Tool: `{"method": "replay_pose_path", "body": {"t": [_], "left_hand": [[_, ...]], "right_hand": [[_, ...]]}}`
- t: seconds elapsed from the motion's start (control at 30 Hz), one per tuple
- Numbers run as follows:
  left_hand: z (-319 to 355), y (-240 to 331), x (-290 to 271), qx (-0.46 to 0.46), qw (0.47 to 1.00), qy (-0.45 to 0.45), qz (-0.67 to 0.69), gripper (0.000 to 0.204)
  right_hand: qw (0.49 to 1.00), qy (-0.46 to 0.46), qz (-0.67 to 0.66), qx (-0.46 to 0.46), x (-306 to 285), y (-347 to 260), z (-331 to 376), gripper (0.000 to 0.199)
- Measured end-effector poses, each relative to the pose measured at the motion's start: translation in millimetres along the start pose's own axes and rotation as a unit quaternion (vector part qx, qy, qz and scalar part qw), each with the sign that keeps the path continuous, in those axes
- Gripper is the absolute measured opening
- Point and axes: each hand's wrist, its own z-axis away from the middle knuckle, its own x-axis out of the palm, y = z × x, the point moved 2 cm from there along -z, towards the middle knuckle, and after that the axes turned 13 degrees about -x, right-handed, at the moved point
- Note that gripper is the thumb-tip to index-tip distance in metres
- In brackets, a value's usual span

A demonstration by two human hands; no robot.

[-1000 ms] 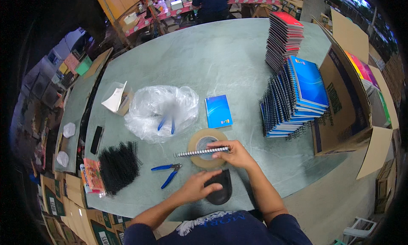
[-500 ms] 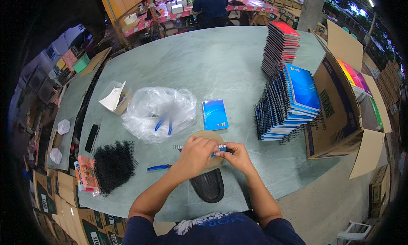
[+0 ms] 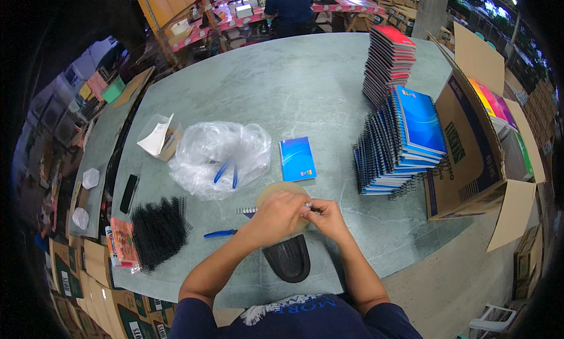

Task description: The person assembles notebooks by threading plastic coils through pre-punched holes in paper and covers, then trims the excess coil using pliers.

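Observation:
Both my hands work at a spiral coil [image 3: 247, 210] along the edge of a small blue notebook [image 3: 249, 215], which they mostly hide. Curled over its top, my left hand [image 3: 279, 214] is closed on the notebook. My right hand [image 3: 325, 217] pinches the coil's right end. Beneath them lies a round beige disc [image 3: 275, 190]. A black rounded pad [image 3: 288, 260] sits nearer me. To the left of my left hand is a blue-handled tool [image 3: 220, 234]. Just beyond the disc rests a blue notebook block [image 3: 298, 158] with no coil visible.
Coil-bound blue notebooks [image 3: 418, 120] and red ones [image 3: 392, 39] stand stacked at right, beside an open cardboard box [image 3: 464, 157]. Left are clear plastic wrap [image 3: 205, 148] with blue handles [image 3: 225, 173] on it, black coils [image 3: 157, 233], a paper-filled container [image 3: 157, 138] and a black strip [image 3: 128, 193].
My left hand has shifted slightly right and now covers the blue spine that showed between my hands. The right hand still pinches in nearly the same place.

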Motion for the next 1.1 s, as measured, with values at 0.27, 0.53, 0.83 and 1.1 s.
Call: {"method": "replay_pose_path", "body": {"t": [0.27,0.53,0.83,1.1], "left_hand": [[4,-3,12,0.012,1.0,0.028,-0.003,0.015],[3,3,9,0.017,0.999,0.046,0.012,0.015],[23,25,-58,0.009,0.96,0.27,0.072,0.023],[32,-3,-42,0.017,0.965,0.245,0.096,0.017]], "right_hand": [[0.999,0.016,0.011,-0.036,1,19,3,0.021],[0.987,0.063,0.144,-0.045,10,3,8,0.021],[0.809,0.155,0.416,-0.386,-59,-174,0,0.039],[0.753,0.076,0.619,-0.21,-135,-199,-14,0.031]]}}
